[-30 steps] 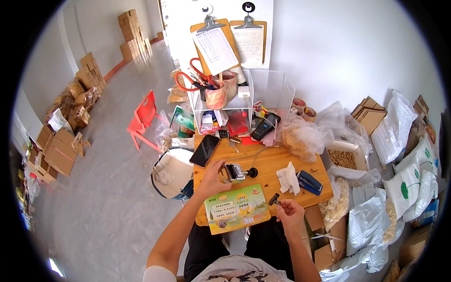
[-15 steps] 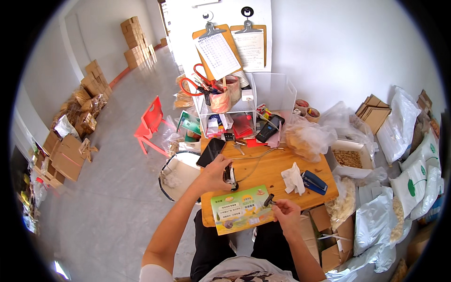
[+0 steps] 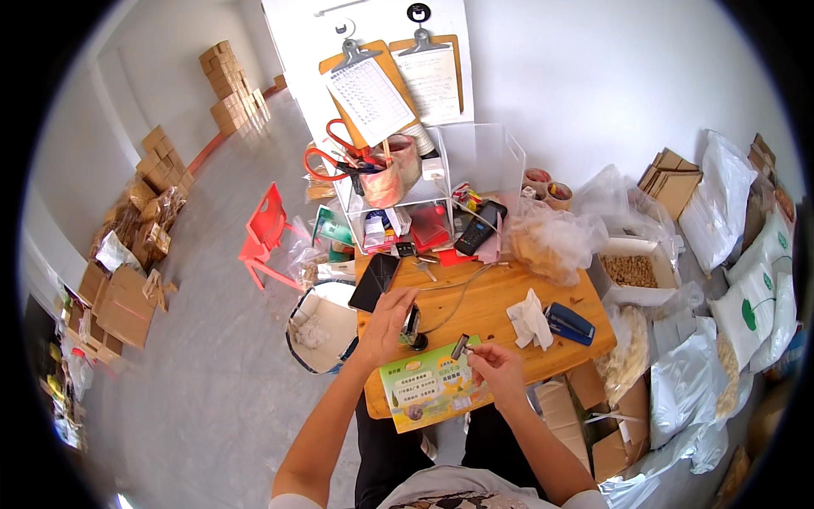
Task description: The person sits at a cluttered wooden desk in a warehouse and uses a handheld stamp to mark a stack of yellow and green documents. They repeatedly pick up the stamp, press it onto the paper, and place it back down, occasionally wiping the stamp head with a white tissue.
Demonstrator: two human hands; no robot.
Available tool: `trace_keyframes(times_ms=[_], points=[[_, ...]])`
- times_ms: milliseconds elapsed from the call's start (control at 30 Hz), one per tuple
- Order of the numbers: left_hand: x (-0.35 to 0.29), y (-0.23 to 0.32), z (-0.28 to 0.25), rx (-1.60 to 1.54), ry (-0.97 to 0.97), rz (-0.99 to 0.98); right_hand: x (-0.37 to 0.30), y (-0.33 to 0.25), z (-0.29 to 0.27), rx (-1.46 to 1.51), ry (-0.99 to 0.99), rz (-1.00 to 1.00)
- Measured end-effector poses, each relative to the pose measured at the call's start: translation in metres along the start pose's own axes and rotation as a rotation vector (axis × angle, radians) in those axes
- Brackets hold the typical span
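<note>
My right hand [image 3: 498, 371] pinches a small black-and-silver piece [image 3: 459, 346], too small to tell its kind, above the green and yellow printed card [image 3: 424, 390]. That card lies flat at the table's near edge. With its fingers stretched out, my left hand [image 3: 386, 329] is beside a small dark device with a glossy side [image 3: 411, 321], which stands on the table just right of the fingers. Whether the fingers touch it, I cannot tell. Beyond that hand lies a black phone [image 3: 374, 282]. A thin grey cable [image 3: 459, 304] runs across the wooden tabletop.
A crumpled white tissue [image 3: 529, 320] and a blue stapler [image 3: 570, 324] lie at the right of the wooden table [image 3: 479, 318]. Behind stands a clear organizer [image 3: 483, 161] with red-handled scissors [image 3: 326, 161]. Left are a bin [image 3: 318, 360] and a red chair [image 3: 265, 229].
My left hand's fingers have straightened from their grip around the small device. My right hand has moved left and up over the card with its piece. The whole view has shifted slightly.
</note>
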State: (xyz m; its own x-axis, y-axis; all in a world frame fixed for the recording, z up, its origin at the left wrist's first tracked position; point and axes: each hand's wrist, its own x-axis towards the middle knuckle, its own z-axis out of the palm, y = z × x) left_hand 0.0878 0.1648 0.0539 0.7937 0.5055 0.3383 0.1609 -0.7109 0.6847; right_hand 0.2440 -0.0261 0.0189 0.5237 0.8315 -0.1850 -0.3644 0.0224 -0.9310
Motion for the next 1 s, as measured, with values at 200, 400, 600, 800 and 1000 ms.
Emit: trace_keyframes(times_ms=[200,400,600,800,1000], points=[[0.002,-0.007,0.006,0.026,0.084,-0.029,0.028,0.008,0.015,0.110,-0.064,0.100],[0.003,0.002,0.011,0.043,0.085,0.022,0.042,0.005,0.026,0.207,-0.049,0.228],[-0.001,-0.004,0.019,0.074,0.103,0.051,0.056,0.023,0.025,0.291,-0.105,0.278],[0.002,0.000,0.025,0.075,0.092,0.014,0.060,0.035,0.026,0.350,-0.112,0.308],[0.001,0.001,0.024,0.079,0.108,0.028,0.065,0.036,0.031,0.390,-0.210,0.300]])
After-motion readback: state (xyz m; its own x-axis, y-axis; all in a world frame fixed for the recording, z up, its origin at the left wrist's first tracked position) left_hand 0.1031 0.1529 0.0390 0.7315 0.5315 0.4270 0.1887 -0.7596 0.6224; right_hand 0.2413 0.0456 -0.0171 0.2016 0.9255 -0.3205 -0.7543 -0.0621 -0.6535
